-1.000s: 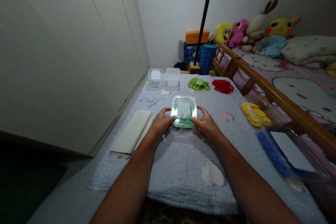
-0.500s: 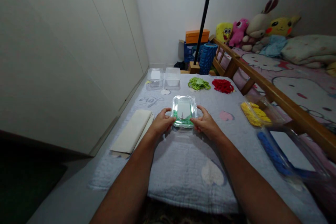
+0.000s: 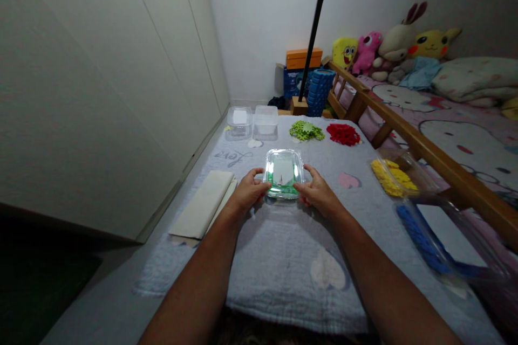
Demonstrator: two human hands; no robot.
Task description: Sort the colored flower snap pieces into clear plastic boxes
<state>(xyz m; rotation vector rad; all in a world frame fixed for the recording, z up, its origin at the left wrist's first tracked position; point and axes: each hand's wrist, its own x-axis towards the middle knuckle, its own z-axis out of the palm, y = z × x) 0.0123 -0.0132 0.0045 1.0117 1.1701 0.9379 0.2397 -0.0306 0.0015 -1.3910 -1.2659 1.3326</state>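
A clear plastic container (image 3: 284, 174) with its lid on and green pieces inside is in the middle of the table. On its left side my left hand (image 3: 251, 190) grips the edge, thumb at the near corner. My right hand (image 3: 318, 190) holds the opposite side the same way. A pale label lies on or under the lid, and light glares off the plastic. Beyond it are a light-green pile of pieces (image 3: 306, 130) and a red pile (image 3: 343, 134). Folded cream cloth or paper (image 3: 204, 204) lies left of my left hand.
Two clear containers (image 3: 240, 124) stand at the far left. Along the right edge are a container of yellow pieces (image 3: 392, 177) and one of blue pieces (image 3: 424, 237). A wooden bed rail (image 3: 421, 145) borders the right, a white cabinet (image 3: 121, 91) the left.
Both hands and the container of green pieces keep practically the same position. The whole view has shifted very slightly.
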